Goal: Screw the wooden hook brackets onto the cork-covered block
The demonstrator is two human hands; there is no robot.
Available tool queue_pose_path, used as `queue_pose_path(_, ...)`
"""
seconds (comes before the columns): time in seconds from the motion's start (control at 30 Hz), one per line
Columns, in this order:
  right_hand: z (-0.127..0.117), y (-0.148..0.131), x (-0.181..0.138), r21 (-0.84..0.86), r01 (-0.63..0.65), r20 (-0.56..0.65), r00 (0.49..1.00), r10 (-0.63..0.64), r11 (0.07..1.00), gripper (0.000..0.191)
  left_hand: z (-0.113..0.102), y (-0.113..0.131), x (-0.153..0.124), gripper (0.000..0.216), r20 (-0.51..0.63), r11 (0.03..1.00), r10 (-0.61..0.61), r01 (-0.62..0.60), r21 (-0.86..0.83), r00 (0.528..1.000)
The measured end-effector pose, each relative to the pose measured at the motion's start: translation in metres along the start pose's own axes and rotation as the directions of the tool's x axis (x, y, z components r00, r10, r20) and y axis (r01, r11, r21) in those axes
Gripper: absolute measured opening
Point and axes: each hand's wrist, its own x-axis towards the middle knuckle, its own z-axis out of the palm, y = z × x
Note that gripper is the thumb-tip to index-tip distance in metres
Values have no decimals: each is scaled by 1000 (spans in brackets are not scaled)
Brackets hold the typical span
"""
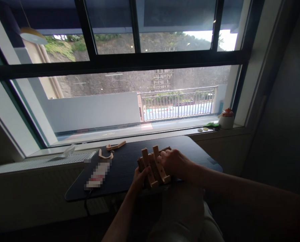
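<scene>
Low over the front of the dark table is a brown slatted-looking wooden board (140, 162), seen dimly. Two pale wooden hook-shaped pieces lie across it side by side: a left hook (149, 169) and a right hook (162, 170), each with a turned-up lower end and dark small holes. My left hand (139, 177) grips the board's left side, its thumb against the left hook. Curled fingers of my right hand (174, 162) close on the right hook near its upper part; whether they also hold something small is hidden.
On the dark table (185, 144) lie two loose curved wooden pieces, one farther back (116, 145) and one nearer (105, 155), with small metal bits between. A blurred-out flat item (98, 174) is at left. A white pot (226, 121) stands on the windowsill; a radiator (44, 163) runs left.
</scene>
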Motion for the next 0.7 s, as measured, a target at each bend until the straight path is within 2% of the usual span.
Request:
queue_pose_path(0.17, 5, -1, -8, 130, -240, 35, 971, 237, 962, 14, 2, 1, -2, 40, 18, 1000, 0, 0, -19, 1000)
queue_pose_path(0.23, 4, 1, -12, 138, -276, 38, 961, 274, 951, 18, 3, 1, -3, 40, 29, 1000, -5, 6, -31, 1000)
queue_pose_path(0.33, -2, 4, -12, 116, -239, 43, 971, 235, 964, 16, 3, 1, -2, 41, 27, 999, -8, 9, -35, 1000)
queue_pose_path(0.47, -5, 3, -5, 1, -89, 6, 996, 89, 996, 9, 1, -2, 1, 41, 7, 1000, -20, 20, -24, 1000)
queue_pose_path(0.57, 0, -1, -1, -43, 1, -21, 1000, -2, 999, 11, 0, -2, 2, 39, 19, 1000, -15, 15, -12, 1000)
queue_pose_path(0.63, 5, -3, -2, -11, -1, -24, 1000, 1, 1000, 10, 0, -2, 1, 37, 32, 1000, -5, 5, -11, 999)
queue_pose_path(0.7, 9, -3, -5, 64, -81, -8, 997, 81, 995, 8, 0, -1, 1, 36, 33, 1000, 2, -2, -13, 999)
